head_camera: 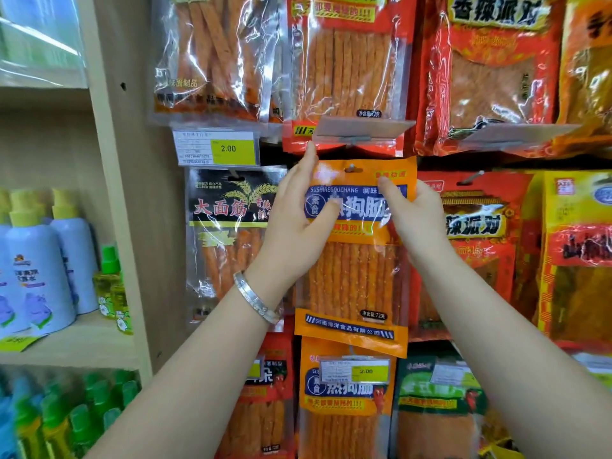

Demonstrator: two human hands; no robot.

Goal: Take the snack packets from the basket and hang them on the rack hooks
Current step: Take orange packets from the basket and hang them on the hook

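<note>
Snack packet (356,246), orange with a blue label band and a clear window over orange sticks, held upright in front of the rack, hang hole at its top edge sitting over the tip of a metal hook (351,167). Pinched on its left side by the left hand (298,223), thumb laid across the blue band, index finger stretched up past the packet's top corner, other fingers hidden behind. Gripped at its right edge by the right hand (415,217), thumb on the front, fingers curled round behind. Silver bracelet (256,298) on the left wrist. Just below, a second packet (347,419) of the same kind, hanging with a yellow price tag (356,371) in front of it and overlapped by the held packet's bottom edge. Just beside on the left, a black packet (231,226) with a wheat print; on the right, a red packet (477,233) on its own hook. Above, a row of further hanging packets, with another tag marked 2.00 (217,148). Far left, a wooden shelf (99,342) carrying pale blue bottles (39,266) with yellow caps and small green bottles (109,286).
</note>
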